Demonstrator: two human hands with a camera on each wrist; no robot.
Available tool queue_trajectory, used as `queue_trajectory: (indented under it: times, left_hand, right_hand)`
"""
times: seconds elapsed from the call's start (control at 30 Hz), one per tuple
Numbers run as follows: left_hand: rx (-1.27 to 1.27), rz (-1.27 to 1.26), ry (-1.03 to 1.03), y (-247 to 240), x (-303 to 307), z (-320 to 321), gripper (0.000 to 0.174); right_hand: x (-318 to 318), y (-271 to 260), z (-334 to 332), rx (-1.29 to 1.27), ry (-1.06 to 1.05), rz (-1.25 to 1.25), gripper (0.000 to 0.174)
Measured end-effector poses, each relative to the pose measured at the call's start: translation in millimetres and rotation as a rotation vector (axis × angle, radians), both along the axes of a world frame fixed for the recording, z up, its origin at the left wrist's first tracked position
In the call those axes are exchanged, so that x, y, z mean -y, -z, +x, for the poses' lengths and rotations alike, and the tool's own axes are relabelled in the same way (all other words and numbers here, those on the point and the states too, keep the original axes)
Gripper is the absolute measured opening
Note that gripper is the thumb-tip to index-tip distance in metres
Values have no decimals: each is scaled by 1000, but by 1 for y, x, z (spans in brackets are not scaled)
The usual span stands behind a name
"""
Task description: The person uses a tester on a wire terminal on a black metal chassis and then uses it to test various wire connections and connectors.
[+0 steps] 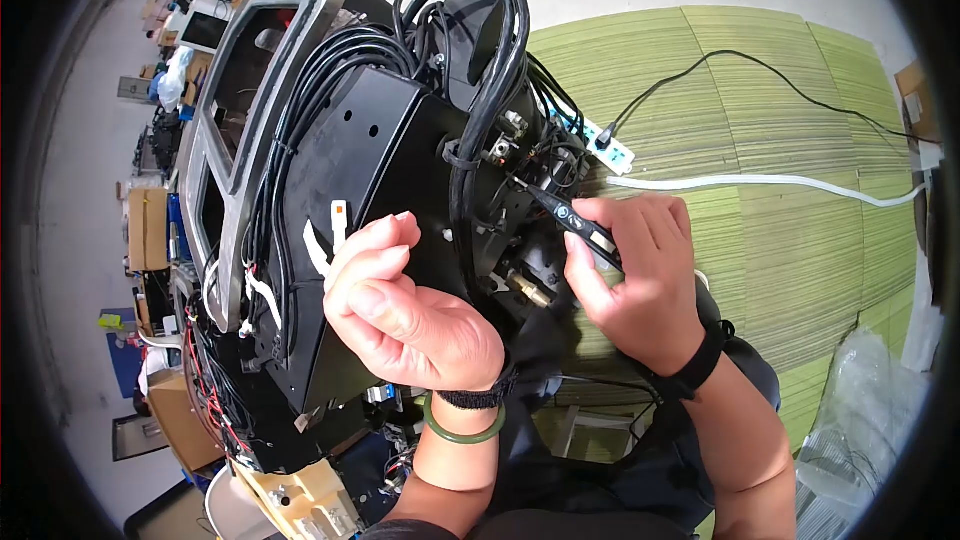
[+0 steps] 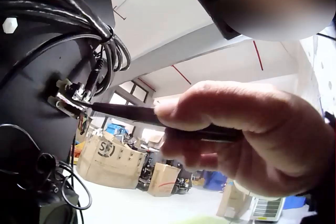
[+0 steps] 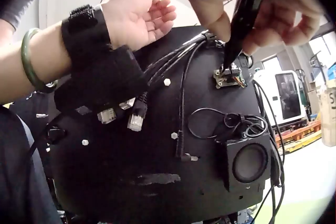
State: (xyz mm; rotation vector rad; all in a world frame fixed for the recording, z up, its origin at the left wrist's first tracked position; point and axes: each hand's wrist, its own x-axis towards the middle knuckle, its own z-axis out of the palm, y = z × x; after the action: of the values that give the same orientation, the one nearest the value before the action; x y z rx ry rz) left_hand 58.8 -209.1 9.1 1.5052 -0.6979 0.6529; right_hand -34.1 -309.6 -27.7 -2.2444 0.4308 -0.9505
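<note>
My right hand [image 1: 625,260] pinches a slim black screwdriver [image 1: 570,215] between thumb and fingers. Its tip sits on a small connector [image 3: 228,77] on the rounded black housing [image 3: 157,155]. In the left wrist view the same tool [image 2: 126,112] runs from the right hand [image 2: 247,129] to the connector [image 2: 68,100]. My left hand [image 1: 385,285], with a green bangle and a black strap at the wrist, rests against the black housing [image 1: 360,140]. Its fingers are loosely curled and hold nothing. In the right wrist view the left hand [image 3: 139,16] lies relaxed above the cables.
Thick black cable bundles [image 1: 490,70] loop over the machine, and a grey frame [image 1: 235,70] stands behind. A round speaker [image 3: 251,163] sits low on the housing. A power strip [image 1: 605,145] and a white cable [image 1: 760,180] lie on the green mat [image 1: 800,260]. Cardboard boxes [image 2: 107,155] stand on the floor.
</note>
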Motion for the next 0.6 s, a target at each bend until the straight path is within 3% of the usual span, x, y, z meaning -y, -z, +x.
queue_trajectory:
  times: [0.6]
  left_hand:
    - [-38,13,-37,10,-1,-6,25]
  right_hand:
    - [2,7,2,-2,30,13,24]
